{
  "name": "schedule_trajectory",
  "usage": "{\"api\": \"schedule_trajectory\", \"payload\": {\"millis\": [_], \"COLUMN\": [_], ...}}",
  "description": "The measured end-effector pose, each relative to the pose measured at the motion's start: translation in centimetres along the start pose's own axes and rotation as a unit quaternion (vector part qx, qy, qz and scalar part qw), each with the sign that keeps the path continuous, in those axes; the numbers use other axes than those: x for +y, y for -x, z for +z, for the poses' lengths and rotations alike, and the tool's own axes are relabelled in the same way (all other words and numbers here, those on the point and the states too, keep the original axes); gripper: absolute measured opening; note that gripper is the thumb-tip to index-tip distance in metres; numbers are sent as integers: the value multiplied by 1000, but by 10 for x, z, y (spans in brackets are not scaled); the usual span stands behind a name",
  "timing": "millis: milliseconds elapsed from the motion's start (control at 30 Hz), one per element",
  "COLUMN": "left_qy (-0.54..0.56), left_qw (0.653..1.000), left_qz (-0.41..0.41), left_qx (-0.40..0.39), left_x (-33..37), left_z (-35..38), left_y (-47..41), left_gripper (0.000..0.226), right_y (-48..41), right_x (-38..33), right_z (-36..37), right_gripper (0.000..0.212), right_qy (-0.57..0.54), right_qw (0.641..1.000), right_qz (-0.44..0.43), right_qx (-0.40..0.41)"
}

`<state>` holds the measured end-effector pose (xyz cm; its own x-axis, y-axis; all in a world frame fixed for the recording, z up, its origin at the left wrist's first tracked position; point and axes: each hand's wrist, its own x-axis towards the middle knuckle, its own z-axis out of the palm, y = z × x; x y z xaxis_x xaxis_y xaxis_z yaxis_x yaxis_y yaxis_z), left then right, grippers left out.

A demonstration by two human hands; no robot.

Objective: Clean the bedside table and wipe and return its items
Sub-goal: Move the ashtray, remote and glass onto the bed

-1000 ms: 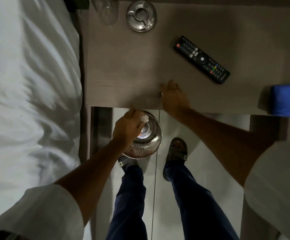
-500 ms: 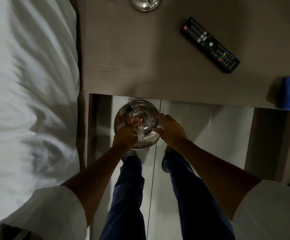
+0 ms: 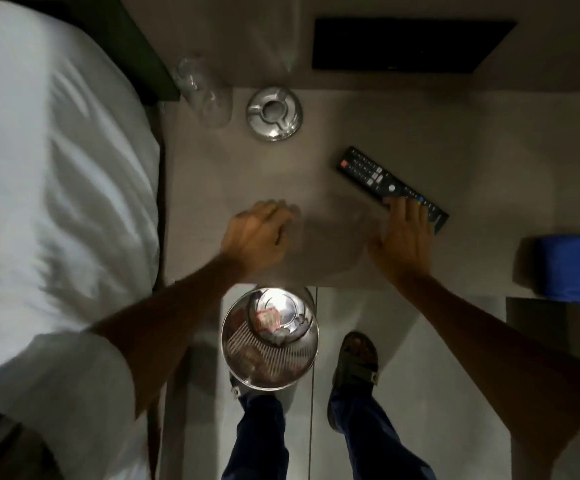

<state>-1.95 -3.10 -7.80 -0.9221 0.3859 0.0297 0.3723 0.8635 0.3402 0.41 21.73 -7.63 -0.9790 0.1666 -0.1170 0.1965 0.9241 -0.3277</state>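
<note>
Right hand (image 3: 403,244) flat, fingertips on remote control (image 3: 390,187) lying on bedside table (image 3: 229,174). Left hand (image 3: 257,237) loosely curled, empty. Ashtray (image 3: 274,113), glass (image 3: 205,95) at rear; blue cloth (image 3: 574,268) right edge.

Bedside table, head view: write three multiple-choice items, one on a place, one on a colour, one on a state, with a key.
1. Where is the bin?
A. On the table
B. On the floor at the table's front edge
C. On the bed

2. What colour is the cloth?
A. Blue
B. Red
C. White

3. What is the right hand doing?
A. Holding the glass
B. Holding the cloth
C. Fingers on the remote's near end

Key:
1 B: the bin stands on the floor below the table, between it and the person's feet.
2 A: the folded cloth at the table's right edge is blue.
3 C: its fingertips lie over the lower end of the remote, which rests flat on the table; the glass stands untouched at the back left.
</note>
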Motion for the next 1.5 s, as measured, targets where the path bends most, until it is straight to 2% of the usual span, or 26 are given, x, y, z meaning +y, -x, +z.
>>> {"api": "schedule_trajectory", "payload": {"millis": [67,167,233,300,433,533,667,767,833,967,1100,1233,1400,1500], "left_qy": [-29,-50,-35,-42,-40,-11,87,104,120,149,159,64,-4,0], "left_qw": [999,988,978,968,952,957,962,962,962,951,929,897,838,815], "left_qz": [-16,-135,-197,-238,-275,-257,-224,-207,-214,-271,-317,-357,-489,-529], "left_qx": [-9,-52,-53,-71,-131,-135,-131,-142,-121,5,109,254,241,234], "left_x": [-8,-16,-21,-27,-29,-30,-20,-7,-1,-8,-26,-89,-162,-182], "left_z": [-7,-12,-11,-9,-5,-1,4,-2,-12,-59,-140,-219,-261,-268], "left_y": [-46,-112,-145,-165,-175,-160,-124,-77,-37,47,117,179,236,267], "left_gripper": [38,68,89,100,92,85,76,81,88,92,96,95,100,105], "right_y": [-18,-38,-45,-48,-43,-33,-19,-4,5,21,34,61,108,132], "right_x": [13,31,41,45,44,33,15,-11,-33,-99,-194,-311,-420,-454], "right_z": [-10,-19,-21,-22,-22,-19,-12,-8,-7,-12,-23,-32,-22,-4], "right_gripper": [57,64,63,56,49,50,51,59,66,68,59,53,55,54], "right_qy": [32,43,33,16,1,5,23,-10,-73,-228,-330,-357,-290,-189], "right_qw": [999,994,991,992,994,994,994,992,986,957,932,925,921,923], "right_qz": [27,23,23,13,31,52,62,70,94,120,61,-62,-227,-318], "right_qx": [-31,-99,-126,-127,-109,-99,-89,-105,-116,-136,-139,-117,-127,-103]}}
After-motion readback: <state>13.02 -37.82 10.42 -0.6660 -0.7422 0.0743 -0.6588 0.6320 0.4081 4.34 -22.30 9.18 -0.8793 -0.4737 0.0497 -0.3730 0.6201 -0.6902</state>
